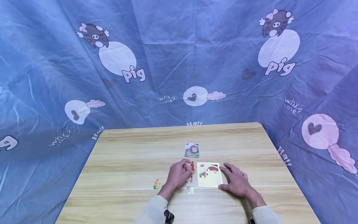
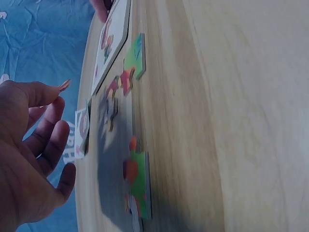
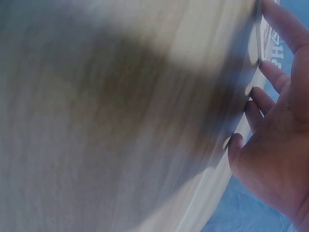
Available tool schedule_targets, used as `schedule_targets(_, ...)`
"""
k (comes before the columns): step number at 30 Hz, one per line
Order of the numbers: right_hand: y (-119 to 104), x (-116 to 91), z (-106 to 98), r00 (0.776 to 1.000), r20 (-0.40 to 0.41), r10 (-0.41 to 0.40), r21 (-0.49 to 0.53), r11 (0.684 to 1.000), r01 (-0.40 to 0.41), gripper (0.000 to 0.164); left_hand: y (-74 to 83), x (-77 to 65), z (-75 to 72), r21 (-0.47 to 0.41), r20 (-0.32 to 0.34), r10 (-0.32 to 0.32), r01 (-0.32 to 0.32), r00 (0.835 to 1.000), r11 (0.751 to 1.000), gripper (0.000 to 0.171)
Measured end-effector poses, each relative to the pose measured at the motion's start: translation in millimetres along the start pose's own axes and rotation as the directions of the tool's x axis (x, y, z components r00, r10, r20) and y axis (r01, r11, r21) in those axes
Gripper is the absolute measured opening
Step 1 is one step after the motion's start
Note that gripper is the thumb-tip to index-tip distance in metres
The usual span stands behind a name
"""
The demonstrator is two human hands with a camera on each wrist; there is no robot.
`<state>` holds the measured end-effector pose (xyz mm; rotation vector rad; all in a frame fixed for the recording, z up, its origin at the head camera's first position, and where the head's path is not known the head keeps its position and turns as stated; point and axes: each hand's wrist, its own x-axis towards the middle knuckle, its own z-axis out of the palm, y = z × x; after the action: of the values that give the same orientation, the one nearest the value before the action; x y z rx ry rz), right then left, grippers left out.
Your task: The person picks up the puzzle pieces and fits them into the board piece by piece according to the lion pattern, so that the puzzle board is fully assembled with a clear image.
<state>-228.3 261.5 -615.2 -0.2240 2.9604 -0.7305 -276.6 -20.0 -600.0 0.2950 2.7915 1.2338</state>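
Between thumb and forefinger my left hand (image 1: 179, 173) pinches a reddish puzzle piece (image 1: 192, 166), raised above the table in the left wrist view. Just to its right lies the puzzle tray (image 1: 209, 183), a pale square board with some pieces fitted along its upper part. My right hand (image 1: 237, 180) rests at the tray's right edge, thumb and fingers spread and touching it. Loose puzzle pieces lie left of the tray, among them a green-edged one (image 1: 190, 190). Others are partly hidden under my left hand.
A picture card (image 1: 192, 150) with a lion lies behind the tray. Farther left is an orange and green puzzle piece (image 1: 157, 184). The wooden table (image 1: 126, 149) meets a blue printed cloth (image 1: 167, 62) at its back and sides.
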Motion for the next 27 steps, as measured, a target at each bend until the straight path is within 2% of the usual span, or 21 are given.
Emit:
schedule_targets(4,-2.0,3.3,-2.3,1.0,-0.004,-0.008,-0.006,1.0,0.008,0.086,5.9,0.8,2.2,0.059,-0.036,0.059,-0.057,0.998,0.997,0.029)
schedule_targets(9,-4.7,6.3,-5.2,1.0,-0.005,-0.01,-0.014,1.0,0.01,0.087,10.7,2.0,6.9,0.108,-0.049,0.096,-0.091,0.994,0.99,0.028)
schedule_targets(16,-6.9,6.3,-5.7,1.0,0.004,-0.002,-0.029,1.0,0.002,0.089,13.5,1.7,14.7,0.123,-0.041,0.088,-0.082,0.995,0.989,0.029)
schedule_targets(22,-5.9,-0.4,-2.8,1.0,0.017,0.016,-0.03,0.999,-0.016,0.089,13.1,-2.8,23.9,0.165,-0.042,0.11,-0.101,0.993,0.981,0.029)
schedule_targets(27,-6.5,-3.8,0.3,1.0,0.008,0.014,-0.041,0.999,-0.014,0.089,13.9,-7.9,28.9,0.161,-0.033,0.105,-0.098,0.994,0.982,0.028)
